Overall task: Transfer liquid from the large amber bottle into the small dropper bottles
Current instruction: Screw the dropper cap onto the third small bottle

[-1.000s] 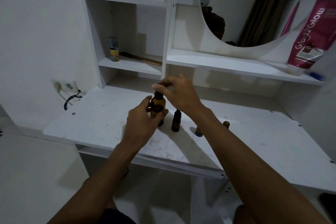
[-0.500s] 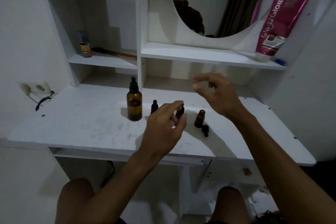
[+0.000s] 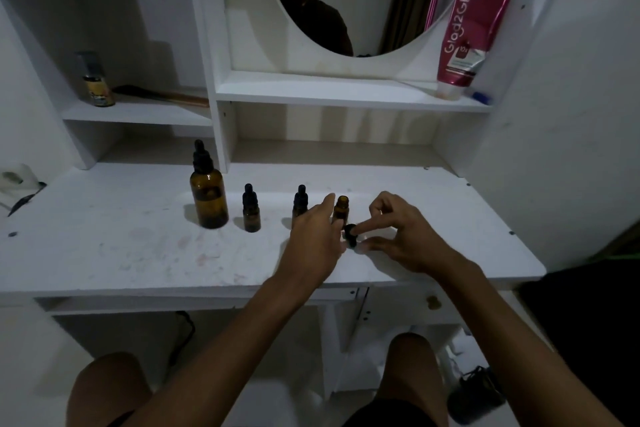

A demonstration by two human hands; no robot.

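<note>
The large amber bottle (image 3: 209,196) stands capped with a black dropper on the white desk (image 3: 114,246). To its right stand a capped small dropper bottle (image 3: 251,211), a second capped one (image 3: 300,203) partly behind my left hand, and an uncapped small bottle (image 3: 341,207). A loose black dropper cap (image 3: 350,234) lies in front of the uncapped bottle. My right hand (image 3: 405,236) pinches this cap with forefinger and thumb. My left hand (image 3: 317,237) reaches beside the uncapped bottle with straight fingers, holding nothing.
Shelves rise behind the desk. A pink tube (image 3: 474,28) leans on the right shelf under a round mirror (image 3: 346,3). A small spray can (image 3: 97,83) and a brush (image 3: 162,97) sit on the left shelf. My knees show below the desk edge.
Both hands let go of the large bottle, which now stands alone at the left. They moved right and down to the uncapped small bottle; my right hand took the loose cap.
</note>
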